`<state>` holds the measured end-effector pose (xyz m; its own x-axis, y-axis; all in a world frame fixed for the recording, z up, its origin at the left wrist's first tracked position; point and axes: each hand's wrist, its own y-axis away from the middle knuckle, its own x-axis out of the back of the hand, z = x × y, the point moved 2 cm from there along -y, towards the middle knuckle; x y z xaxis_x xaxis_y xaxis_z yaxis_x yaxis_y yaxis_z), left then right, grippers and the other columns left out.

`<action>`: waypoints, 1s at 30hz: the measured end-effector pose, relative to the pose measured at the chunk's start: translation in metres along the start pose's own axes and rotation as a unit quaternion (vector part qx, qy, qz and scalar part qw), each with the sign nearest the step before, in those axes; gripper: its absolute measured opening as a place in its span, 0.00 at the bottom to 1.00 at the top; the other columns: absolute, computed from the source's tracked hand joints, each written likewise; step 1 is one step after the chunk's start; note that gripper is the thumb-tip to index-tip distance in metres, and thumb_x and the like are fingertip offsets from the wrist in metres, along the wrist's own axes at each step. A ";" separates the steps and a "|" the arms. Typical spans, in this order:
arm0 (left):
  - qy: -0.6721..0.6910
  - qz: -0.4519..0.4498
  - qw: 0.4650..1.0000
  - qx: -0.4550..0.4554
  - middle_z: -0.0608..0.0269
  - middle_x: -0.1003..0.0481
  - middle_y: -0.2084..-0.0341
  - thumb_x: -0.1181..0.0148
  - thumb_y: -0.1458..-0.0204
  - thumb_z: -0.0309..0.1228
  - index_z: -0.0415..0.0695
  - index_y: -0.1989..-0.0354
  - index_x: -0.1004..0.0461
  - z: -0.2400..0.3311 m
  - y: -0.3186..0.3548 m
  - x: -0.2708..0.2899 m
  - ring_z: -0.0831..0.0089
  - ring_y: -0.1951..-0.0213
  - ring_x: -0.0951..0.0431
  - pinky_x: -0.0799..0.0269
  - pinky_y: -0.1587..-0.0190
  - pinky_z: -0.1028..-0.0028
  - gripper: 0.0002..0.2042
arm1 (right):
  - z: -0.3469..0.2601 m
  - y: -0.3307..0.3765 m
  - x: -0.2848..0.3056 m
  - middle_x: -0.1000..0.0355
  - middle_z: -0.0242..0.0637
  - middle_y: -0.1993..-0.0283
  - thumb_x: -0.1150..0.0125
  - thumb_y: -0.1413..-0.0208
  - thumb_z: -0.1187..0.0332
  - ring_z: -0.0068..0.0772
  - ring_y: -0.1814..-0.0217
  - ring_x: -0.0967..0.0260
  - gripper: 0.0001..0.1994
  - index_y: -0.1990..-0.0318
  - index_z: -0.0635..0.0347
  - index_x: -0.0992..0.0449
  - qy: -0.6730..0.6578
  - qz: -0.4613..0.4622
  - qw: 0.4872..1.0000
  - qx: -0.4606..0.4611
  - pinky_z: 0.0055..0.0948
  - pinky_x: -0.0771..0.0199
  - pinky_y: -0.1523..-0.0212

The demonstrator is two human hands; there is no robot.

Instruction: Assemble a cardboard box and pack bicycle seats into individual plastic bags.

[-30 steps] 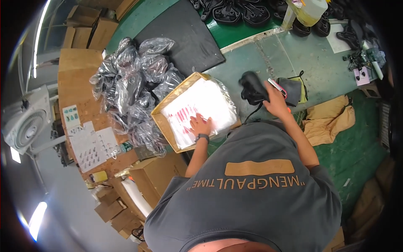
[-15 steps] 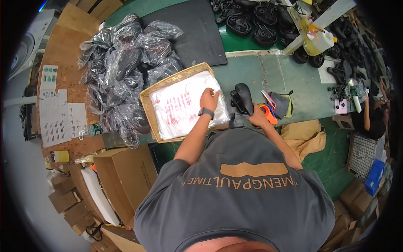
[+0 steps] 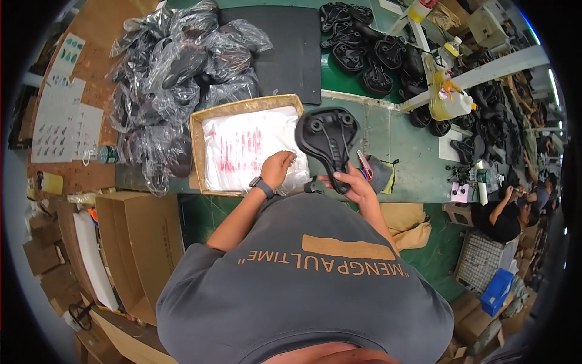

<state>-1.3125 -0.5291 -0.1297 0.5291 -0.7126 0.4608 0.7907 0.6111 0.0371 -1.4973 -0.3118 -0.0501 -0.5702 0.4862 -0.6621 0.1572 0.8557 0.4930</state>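
Observation:
A black bicycle saddle (image 3: 323,141) is held by its narrow nose in my right hand (image 3: 356,184), with the underside and its metal rails facing up. Its wide end points away from me, just right of the cardboard tray (image 3: 197,141). White plastic bags with red print (image 3: 233,136) fill that tray. My left hand (image 3: 277,169), below a dark wristwatch, is at the near right corner of the bags with its fingers drawn together. Whatever those fingers pinch, if anything, is too small to make out.
Several saddles wrapped in clear plastic (image 3: 182,67) are heaped left of the tray. A black mat (image 3: 288,54) lies behind it. More bare saddles (image 3: 376,79) stand at the far right, near a white post (image 3: 479,76). A grey cloth (image 3: 382,173) lies right of my right hand.
My right hand has lifted the saddle off the table and turned its underside up. My left hand has drawn back toward me over the bags, its fingers still together.

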 end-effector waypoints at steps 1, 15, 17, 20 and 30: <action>0.003 -0.021 1.000 -0.015 0.51 0.16 0.66 0.44 0.32 0.31 0.37 0.55 0.18 0.011 0.007 0.004 0.60 0.63 0.14 0.23 0.60 0.66 0.11 | -0.001 -0.011 -0.015 0.34 0.48 0.30 0.38 0.37 0.80 0.59 0.35 0.25 0.35 0.25 0.56 0.46 0.007 0.000 1.000 -0.006 0.43 0.14 0.47; 0.790 0.128 0.584 0.140 0.64 0.19 0.65 0.49 0.29 0.30 0.38 0.56 0.22 -0.036 0.056 0.161 0.73 0.61 0.19 0.22 0.58 0.77 0.10 | 0.045 -0.072 -0.087 0.26 0.52 0.58 0.35 0.34 0.70 0.42 0.57 0.27 0.14 0.47 0.67 0.28 -0.187 0.003 0.981 -0.040 0.36 0.21 0.58; 0.788 0.089 0.588 0.158 0.65 0.20 0.67 0.48 0.29 0.31 0.39 0.55 0.22 -0.014 0.058 0.211 0.73 0.62 0.19 0.23 0.59 0.78 0.10 | 0.043 -0.068 -0.092 0.25 0.52 0.57 0.34 0.36 0.70 0.42 0.58 0.26 0.18 0.42 0.66 0.29 -0.187 -0.057 0.981 -0.011 0.37 0.23 0.60; 0.717 0.046 0.670 0.188 0.68 0.22 0.70 0.45 0.29 0.34 0.39 0.54 0.21 -0.017 0.053 0.228 0.73 0.65 0.20 0.25 0.61 0.79 0.11 | 0.028 -0.053 -0.135 0.24 0.50 0.54 0.34 0.37 0.69 0.41 0.59 0.26 0.24 0.37 0.65 0.32 -0.008 -0.146 0.987 0.059 0.37 0.23 0.60; 0.214 -0.103 0.951 -0.198 0.63 0.24 0.71 0.32 0.41 0.23 0.36 0.61 0.17 0.162 0.000 0.205 0.72 0.66 0.26 0.30 0.62 0.71 0.04 | 0.051 -0.067 -0.128 0.28 0.47 0.45 0.30 0.39 0.72 0.39 0.58 0.23 0.49 0.17 0.51 0.58 0.240 0.062 0.968 -0.039 0.32 0.20 0.62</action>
<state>-1.2541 -0.6197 0.1080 0.3610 -0.9297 0.0733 0.9002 0.3269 -0.2877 -1.3938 -0.4222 -0.0276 -0.8624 0.4305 -0.2664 0.1974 0.7705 0.6061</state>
